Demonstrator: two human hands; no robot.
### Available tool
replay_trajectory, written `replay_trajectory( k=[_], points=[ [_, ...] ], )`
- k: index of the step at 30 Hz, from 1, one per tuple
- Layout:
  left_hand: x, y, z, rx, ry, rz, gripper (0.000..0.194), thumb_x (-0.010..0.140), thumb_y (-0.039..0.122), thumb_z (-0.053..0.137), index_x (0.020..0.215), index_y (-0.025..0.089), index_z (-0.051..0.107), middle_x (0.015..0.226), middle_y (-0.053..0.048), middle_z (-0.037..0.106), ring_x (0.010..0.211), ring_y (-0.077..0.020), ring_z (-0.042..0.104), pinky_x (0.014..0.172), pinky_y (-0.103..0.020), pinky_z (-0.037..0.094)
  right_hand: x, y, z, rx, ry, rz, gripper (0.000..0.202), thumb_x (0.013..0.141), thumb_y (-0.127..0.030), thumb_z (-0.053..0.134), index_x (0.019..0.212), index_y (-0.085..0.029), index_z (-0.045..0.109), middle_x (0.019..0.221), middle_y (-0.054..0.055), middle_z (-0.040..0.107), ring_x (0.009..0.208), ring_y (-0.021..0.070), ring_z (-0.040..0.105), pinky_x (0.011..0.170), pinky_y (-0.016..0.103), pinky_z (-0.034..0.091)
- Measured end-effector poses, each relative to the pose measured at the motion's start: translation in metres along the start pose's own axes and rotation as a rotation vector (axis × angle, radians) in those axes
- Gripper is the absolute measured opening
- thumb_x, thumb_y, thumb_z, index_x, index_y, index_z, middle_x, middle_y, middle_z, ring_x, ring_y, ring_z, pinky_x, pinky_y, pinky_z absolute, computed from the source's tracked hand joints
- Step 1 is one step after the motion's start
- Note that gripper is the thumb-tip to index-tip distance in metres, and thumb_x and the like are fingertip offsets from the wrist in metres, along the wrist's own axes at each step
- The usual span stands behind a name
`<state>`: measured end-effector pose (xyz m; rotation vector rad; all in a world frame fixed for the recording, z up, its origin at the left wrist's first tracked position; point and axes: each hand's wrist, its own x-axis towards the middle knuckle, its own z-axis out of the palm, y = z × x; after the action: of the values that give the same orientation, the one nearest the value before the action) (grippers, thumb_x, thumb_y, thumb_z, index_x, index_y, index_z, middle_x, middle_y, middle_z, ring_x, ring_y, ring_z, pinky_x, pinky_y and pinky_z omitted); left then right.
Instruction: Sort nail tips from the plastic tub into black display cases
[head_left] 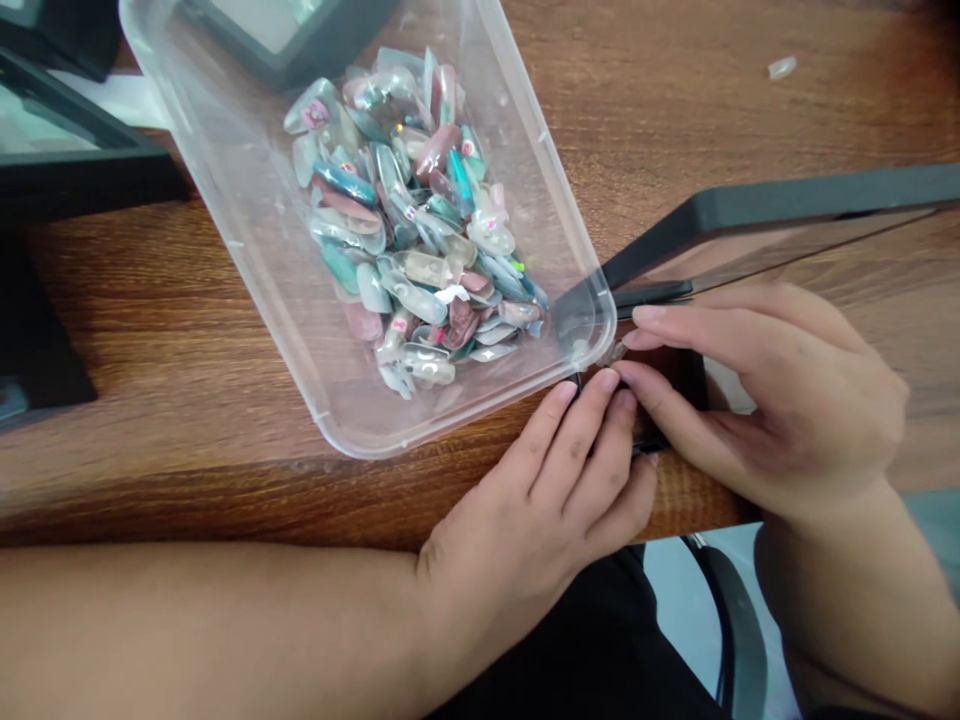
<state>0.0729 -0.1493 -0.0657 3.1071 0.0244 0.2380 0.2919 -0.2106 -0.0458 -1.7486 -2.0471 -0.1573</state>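
My right hand (787, 400) is closed in a pinch, thumb against fingers, on a small clear false nail (617, 351) at the near right corner of the plastic tub (296, 375). Beside it, my left hand (559, 480) lies palm down, fingers bent and close together, its tips by the right thumb. A black-edged object (646, 443) partly shows under the left fingers; the left thumb and whatever those fingers hold are hidden. Inside the clear tub lies a heap of false nails (420, 240) in blue, green, pink and clear, some with small decorations.
One loose clear nail (781, 68) lies on the wooden table (660, 90) at the far right. A black-framed panel (795, 205) stands close beyond my right hand. More black-framed objects (82, 175) are at the left, and a dark frame (300, 50) shows through the tub's far end.
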Motion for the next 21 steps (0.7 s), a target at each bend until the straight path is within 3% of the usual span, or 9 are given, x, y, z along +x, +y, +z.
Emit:
replay_trajectory(
  k=[5, 13, 17, 21],
  points=[
    [-0.0002, 0.0006, -0.0003, 0.016, -0.003, -0.001, 0.067, 0.099, 0.047, 0.057, 0.157, 0.012, 0.048, 0.168, -0.02, 0.048, 0.157, -0.0394, 0.046, 0.131, -0.054, 0.035, -0.0018, 0.0016, 0.002, 0.021, 0.052, -0.058, 0.063, 0.087, -0.005, 0.081, 0.143, -0.024, 0.061, 0.113, 0.0, 0.083, 0.097, 0.0185, 0.077, 0.092, 0.035, 0.065],
    [-0.0005, 0.0004, 0.0004, -0.003, 0.009, 0.001, 0.065, 0.1, 0.045, 0.058, 0.156, 0.013, 0.051, 0.167, -0.019, 0.05, 0.157, -0.0393, 0.047, 0.132, -0.054, 0.035, -0.0031, 0.0033, -0.0001, 0.052, -0.018, -0.131, 0.041, 0.09, -0.008, 0.077, 0.128, -0.022, 0.072, 0.119, 0.007, 0.082, 0.104, 0.0247, 0.077, 0.094, 0.042, 0.066],
    [-0.0007, -0.0005, -0.0011, -0.003, -0.003, 0.005, 0.065, 0.101, 0.046, 0.057, 0.157, 0.014, 0.05, 0.168, -0.019, 0.048, 0.158, -0.039, 0.045, 0.132, -0.054, 0.036, -0.0033, 0.004, 0.0022, 0.075, 0.042, -0.103, 0.053, 0.086, -0.002, 0.079, 0.134, -0.022, 0.07, 0.118, 0.005, 0.083, 0.106, 0.0202, 0.078, 0.1, 0.038, 0.066],
    [-0.0006, -0.0005, -0.0022, -0.002, -0.021, 0.012, 0.065, 0.102, 0.046, 0.055, 0.158, 0.014, 0.048, 0.17, -0.02, 0.046, 0.158, -0.0382, 0.045, 0.132, -0.054, 0.037, -0.0042, 0.0062, 0.0027, 0.073, 0.066, -0.128, 0.071, 0.08, 0.003, 0.081, 0.145, -0.024, 0.066, 0.118, 0.003, 0.083, 0.103, 0.022, 0.079, 0.097, 0.038, 0.068]
  ],
)
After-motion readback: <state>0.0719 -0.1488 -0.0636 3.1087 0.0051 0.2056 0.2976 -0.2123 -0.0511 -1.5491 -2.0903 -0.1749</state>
